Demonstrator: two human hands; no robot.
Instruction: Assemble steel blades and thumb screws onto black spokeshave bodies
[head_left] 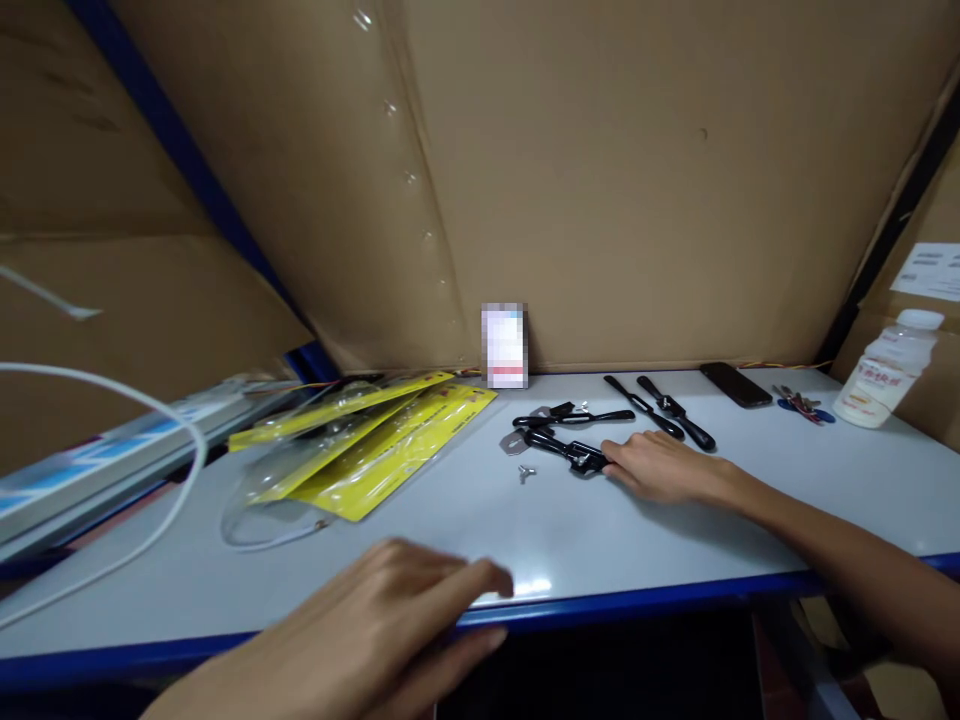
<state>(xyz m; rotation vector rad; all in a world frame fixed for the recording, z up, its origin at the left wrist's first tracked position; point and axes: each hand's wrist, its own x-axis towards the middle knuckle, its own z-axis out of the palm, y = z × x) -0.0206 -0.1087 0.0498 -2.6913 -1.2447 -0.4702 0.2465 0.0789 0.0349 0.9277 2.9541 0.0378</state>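
My right hand point(667, 468) grips one handle of a black spokeshave point(551, 443), which lies on the grey table. Just behind it is another black spokeshave frame point(596, 418), with a small dark plate point(561, 410) next to it. A flat metal blade point(514, 444) rests by the far handle of the held tool, and a silver thumbscrew point(526, 473) lies in front. Farther right, two more black pieces, a slim spokeshave frame point(645, 408) and a spokeshave point(675, 408), lie side by side. Over the table's front edge hovers my left hand point(390, 620), holding nothing, thumb and fingers apart.
Yellow blister packs point(405, 455) are fanned out at left, near a looping white cable point(201, 450). A lit phone point(505, 350) leans on the cardboard wall point(637, 200). A black phone point(735, 385), keys point(804, 402) and a white bottle point(881, 375) stand or lie at right.
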